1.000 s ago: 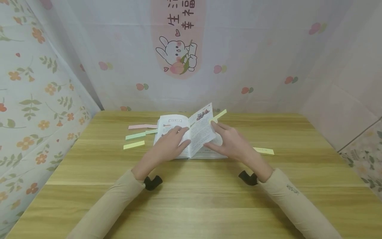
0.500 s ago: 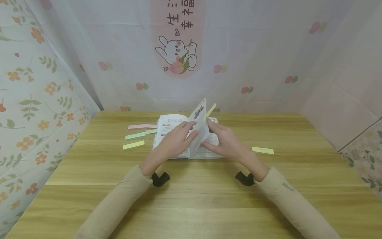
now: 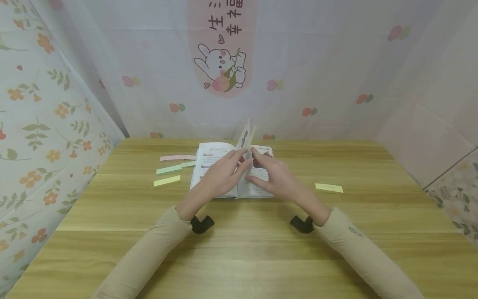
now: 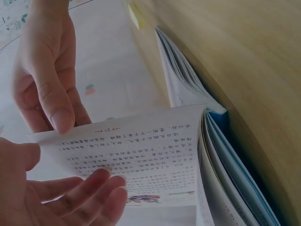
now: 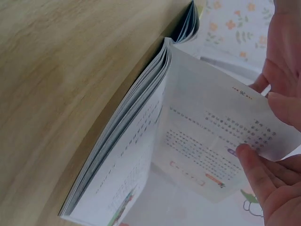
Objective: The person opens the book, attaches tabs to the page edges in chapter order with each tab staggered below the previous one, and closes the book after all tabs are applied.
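Note:
An open book (image 3: 210, 170) lies on the table, one page (image 3: 244, 135) standing almost upright between my hands. A yellow strip (image 3: 252, 133) sticks out beside that page. My left hand (image 3: 220, 174) holds the page's outer edge; its fingers (image 4: 106, 190) lie on the printed face, while its thumb shows on the other side in the right wrist view. From the right, my right hand (image 3: 278, 174) grips the same page, with a fingertip (image 5: 243, 151) against it and the thumb at its lower edge. The palms face each other.
Pink (image 3: 172, 158), green (image 3: 169, 169) and yellow (image 3: 167, 181) strips lie left of the book. Another yellow strip (image 3: 329, 188) lies on the wooden table (image 3: 254, 253) at the right. Printed curtains (image 3: 298, 54) hang behind the table.
The page has swung from leaning right to nearly upright, its yellow strip moving left with it. My right hand has moved left; my left hand has moved slightly right to the page.

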Demonstrator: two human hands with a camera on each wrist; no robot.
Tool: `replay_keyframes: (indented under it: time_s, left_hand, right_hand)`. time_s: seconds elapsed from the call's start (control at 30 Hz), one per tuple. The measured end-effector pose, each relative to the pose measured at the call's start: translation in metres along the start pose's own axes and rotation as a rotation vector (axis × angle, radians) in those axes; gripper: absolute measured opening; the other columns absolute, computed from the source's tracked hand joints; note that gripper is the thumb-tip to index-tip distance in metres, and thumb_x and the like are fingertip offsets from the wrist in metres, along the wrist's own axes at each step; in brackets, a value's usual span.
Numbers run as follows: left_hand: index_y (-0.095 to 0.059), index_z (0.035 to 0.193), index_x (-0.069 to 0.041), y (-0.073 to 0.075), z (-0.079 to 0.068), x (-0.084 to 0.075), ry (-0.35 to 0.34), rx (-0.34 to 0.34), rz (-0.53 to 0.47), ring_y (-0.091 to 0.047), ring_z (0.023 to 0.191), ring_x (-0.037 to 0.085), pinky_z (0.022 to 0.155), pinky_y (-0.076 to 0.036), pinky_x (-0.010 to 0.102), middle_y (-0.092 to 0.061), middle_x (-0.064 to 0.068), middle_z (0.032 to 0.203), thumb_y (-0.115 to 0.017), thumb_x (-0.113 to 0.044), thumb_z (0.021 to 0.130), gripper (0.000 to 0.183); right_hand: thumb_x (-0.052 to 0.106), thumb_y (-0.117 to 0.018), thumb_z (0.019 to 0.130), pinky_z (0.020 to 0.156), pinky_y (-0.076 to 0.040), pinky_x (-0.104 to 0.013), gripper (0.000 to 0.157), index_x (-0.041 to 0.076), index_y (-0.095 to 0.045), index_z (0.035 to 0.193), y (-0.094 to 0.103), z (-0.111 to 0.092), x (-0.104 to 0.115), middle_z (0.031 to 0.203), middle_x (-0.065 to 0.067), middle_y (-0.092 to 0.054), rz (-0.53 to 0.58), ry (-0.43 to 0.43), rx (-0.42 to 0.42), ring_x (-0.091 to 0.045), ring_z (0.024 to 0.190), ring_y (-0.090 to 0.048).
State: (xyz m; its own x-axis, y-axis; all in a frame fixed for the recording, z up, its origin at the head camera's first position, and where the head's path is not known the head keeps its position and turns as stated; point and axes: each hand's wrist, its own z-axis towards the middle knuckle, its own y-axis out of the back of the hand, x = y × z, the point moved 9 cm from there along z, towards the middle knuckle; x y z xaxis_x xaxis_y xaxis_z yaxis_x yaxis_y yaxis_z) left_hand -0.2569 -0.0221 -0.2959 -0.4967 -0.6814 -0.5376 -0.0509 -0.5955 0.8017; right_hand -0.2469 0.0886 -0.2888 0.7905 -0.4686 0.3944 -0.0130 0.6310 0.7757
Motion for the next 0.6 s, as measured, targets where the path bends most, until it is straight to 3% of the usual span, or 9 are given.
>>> replay_keyframes:
  time_s: [0.13,0.37,0.6]
  left_hand:
    - [-0.040,0.152,-0.004,0.002,-0.001,-0.002,-0.002,-0.009,-0.012,-0.061,0.096,0.021,0.077,-0.053,0.036,-0.060,0.007,0.118,-0.035,-0.046,0.109,0.060]
    - [-0.042,0.151,-0.010,0.005,-0.003,-0.002,0.016,-0.014,0.003,-0.060,0.102,0.022,0.079,-0.052,0.039,-0.059,0.004,0.118,-0.034,-0.055,0.105,0.065]
    - [-0.047,0.145,0.000,0.012,-0.005,-0.010,-0.024,-0.075,0.130,-0.062,0.091,0.021,0.066,-0.053,0.033,-0.062,0.010,0.114,-0.044,-0.038,0.107,0.054]
  right_hand:
    - [0.017,-0.080,0.089,0.097,-0.052,-0.044,0.078,-0.006,-0.039,0.151,-0.003,0.003,0.001,0.134,-0.019,-0.062,0.007,0.023,0.005,-0.027,0.108,-0.069]
    - [0.019,-0.079,0.089,0.096,-0.052,-0.044,0.078,-0.002,-0.040,0.152,-0.008,0.006,-0.001,0.123,-0.011,-0.069,0.000,0.019,0.026,-0.024,0.108,-0.069]
    - [0.016,-0.079,0.089,0.098,-0.052,-0.041,0.078,-0.009,-0.038,0.150,-0.016,0.011,-0.001,0.129,-0.017,-0.066,0.016,0.016,0.064,-0.028,0.112,-0.067]
